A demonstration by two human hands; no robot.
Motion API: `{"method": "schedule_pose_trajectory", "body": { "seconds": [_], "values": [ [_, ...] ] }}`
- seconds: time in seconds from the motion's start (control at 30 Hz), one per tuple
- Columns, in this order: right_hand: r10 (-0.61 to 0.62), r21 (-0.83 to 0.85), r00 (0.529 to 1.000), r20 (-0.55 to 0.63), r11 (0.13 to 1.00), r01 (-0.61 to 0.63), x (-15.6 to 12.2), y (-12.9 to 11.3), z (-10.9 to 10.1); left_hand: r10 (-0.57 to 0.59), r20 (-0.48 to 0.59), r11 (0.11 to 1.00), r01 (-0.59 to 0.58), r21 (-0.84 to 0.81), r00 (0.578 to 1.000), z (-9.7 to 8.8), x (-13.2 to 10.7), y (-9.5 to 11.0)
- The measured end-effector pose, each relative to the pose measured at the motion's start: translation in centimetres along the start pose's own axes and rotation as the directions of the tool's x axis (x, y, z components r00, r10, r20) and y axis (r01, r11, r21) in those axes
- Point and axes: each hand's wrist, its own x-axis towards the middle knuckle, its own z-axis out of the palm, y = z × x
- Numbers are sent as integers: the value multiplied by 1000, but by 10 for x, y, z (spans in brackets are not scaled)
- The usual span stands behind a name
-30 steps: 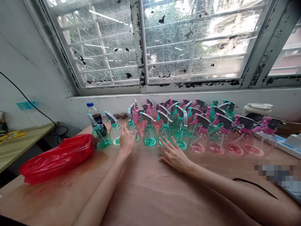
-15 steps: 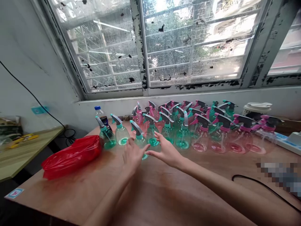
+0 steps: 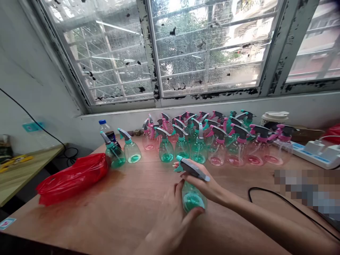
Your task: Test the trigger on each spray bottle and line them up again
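Left grip (image 3: 172,216) cupped from below, right grip (image 3: 208,186) curled closed, forearms converging forward

Daylight through a grimy, peeling-framed window (image 3: 202,49) falls on the wooden table (image 3: 111,212).

A red plastic bag (image 3: 71,177) lies at the left of the table (image 3: 111,216), a blue-capped bottle (image 3: 106,128) behind it, and a power strip (image 3: 316,154) and a black cable (image 3: 268,195) at the right.
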Motion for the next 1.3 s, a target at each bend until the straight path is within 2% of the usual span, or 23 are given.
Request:
{"method": "schedule_pose_trajectory", "body": {
  "seconds": [0.1,0.17,0.2,0.27,0.33,0.4,0.47,0.53,0.77,0.87,1.0,1.1,1.17,1.3],
  "values": [
    [40,3,999,7,999,-40,-9,1,-13,63,7,995,-63,-74,998,-8,6,-14],
    [51,18,998,34,999,-52,-12,1,-20,18,-120,999,-15,28,993,-25,17,-31],
    [56,28,997,47,998,-57,-13,0,-23,-25,-276,990,62,128,961,-38,25,-42],
    [59,43,996,65,997,-62,-15,0,-27,-90,-473,967,191,170,877,-71,43,-66],
    [43,56,997,70,997,-47,-16,-1,-28,-128,-640,932,312,183,758,-106,62,-89],
    [24,71,998,59,997,-28,-17,-1,-27,-125,-741,898,393,198,660,-134,79,-108],
    [24,88,998,50,996,-28,-18,0,-26,-105,-777,871,435,229,620,-149,92,-120],
    [32,94,998,53,995,-37,-20,3,-26,-95,-788,845,468,260,608,-151,105,-126],
    [85,77,993,85,993,-91,-27,15,-30,-82,-816,765,561,317,572,-138,150,-135],
    [105,65,991,79,992,-110,-28,16,-31,-97,-801,742,579,338,591,-141,155,-139],
    [128,60,988,89,989,-133,-27,15,-31,-97,-770,735,567,372,631,-144,145,-139],
    [128,73,987,99,988,-135,-28,17,-32,-93,-765,748,551,368,637,-147,128,-140],
    [128,77,986,107,988,-137,-29,20,-34,-95,-784,764,549,338,614,-151,115,-142],
    [134,84,983,123,986,-145,-31,24,-36,-106,-847,791,561,245,521,-170,95,-155]
  ]
}}
